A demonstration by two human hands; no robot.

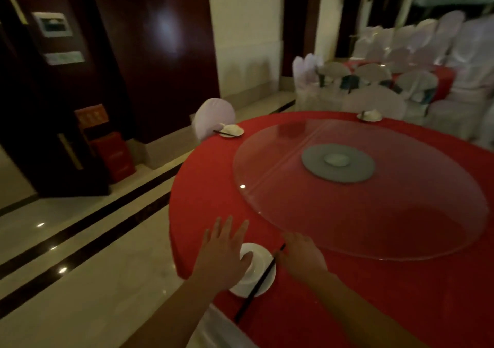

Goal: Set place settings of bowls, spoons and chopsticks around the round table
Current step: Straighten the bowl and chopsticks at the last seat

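While the left hand lies flat with fingers straight and spread at lower centre, its thumb over the white bowl, the right hand sits just right of it, knuckles up, at the upper end of the black chopsticks; whether its fingers pinch them cannot be told. The bowl stands on a white plate, and the chopsticks slant across the plate's right side at the near edge of the red-clothed round table. Beyond the glass turntable, a second setting lies at upper centre and a third setting at upper right
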